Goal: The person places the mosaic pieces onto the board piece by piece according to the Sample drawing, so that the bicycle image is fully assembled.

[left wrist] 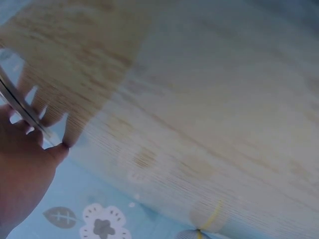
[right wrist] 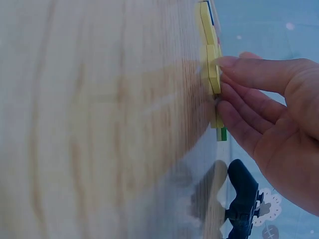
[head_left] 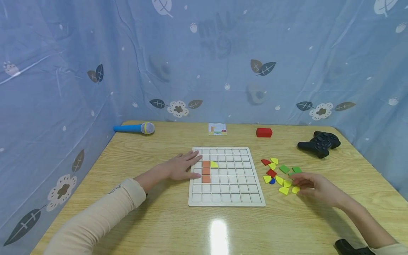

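A white grid board lies in the middle of the table, with three orange squares in a column and a yellow piece beside the top one. My left hand rests spread at the board's left edge, fingertips on its rim; in the left wrist view the hand overlaps the thin board edge. My right hand is over the right side of a loose group of small pieces, its thumb and bent fingers apart. Nearest its fingertips are a yellow piece and a partly covered green one.
Loose red, green, blue and yellow pieces lie right of the board. Along the back are a blue microphone, a small pattern card, a red block and a black game controller.
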The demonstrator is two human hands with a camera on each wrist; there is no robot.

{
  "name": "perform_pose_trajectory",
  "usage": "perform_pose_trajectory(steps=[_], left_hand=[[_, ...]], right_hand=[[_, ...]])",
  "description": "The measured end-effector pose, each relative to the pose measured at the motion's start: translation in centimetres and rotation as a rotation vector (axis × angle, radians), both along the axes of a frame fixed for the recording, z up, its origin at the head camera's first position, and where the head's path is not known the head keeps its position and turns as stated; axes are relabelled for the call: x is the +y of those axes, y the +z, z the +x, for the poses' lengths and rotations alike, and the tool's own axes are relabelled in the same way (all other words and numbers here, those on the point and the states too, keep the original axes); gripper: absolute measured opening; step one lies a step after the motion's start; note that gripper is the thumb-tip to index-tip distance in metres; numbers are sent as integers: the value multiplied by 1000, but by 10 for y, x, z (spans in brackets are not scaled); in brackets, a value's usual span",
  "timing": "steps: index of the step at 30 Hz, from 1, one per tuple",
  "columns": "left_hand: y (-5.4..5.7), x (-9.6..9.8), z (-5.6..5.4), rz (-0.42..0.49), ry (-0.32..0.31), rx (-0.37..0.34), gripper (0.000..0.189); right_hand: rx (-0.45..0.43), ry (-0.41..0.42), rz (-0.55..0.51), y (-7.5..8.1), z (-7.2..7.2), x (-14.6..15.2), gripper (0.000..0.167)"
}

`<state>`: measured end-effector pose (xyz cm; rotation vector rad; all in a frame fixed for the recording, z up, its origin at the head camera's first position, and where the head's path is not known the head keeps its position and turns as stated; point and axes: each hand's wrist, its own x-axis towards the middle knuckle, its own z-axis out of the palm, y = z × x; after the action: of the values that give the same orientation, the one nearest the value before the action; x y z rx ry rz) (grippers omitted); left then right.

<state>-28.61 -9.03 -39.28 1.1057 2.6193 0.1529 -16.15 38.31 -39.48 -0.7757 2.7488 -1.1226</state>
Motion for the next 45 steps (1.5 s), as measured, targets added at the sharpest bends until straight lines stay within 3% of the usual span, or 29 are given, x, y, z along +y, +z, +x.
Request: perform_pose_trajectory(steps=[15,21,26,30,33,40,45], left_hand=[[-2,0,-2,-1,2,2,81],[-4,-1,-3,1,-6,2,81],[-5,-2,-4,6,-11,3,82],[-6,-3,-4,2,-12,8,83],[-6,-3,-4,3,-14,11,82],[-3,-2,-3,3,-10,-1,82],[-4,-1,-3,1,-15,11,82]], right_hand=[[15,-19,41,-3,3,5,40],[0,-3,27,-1,4,6,30],[-34,-70,64,2,4,1,21],[-31,-73,55,4,3,-10,20],[-81,-41,10,6,0,-22,20],[-289,10,-81,12,-7,-63,24],[-368,66,-166,12,-15,-91,25]])
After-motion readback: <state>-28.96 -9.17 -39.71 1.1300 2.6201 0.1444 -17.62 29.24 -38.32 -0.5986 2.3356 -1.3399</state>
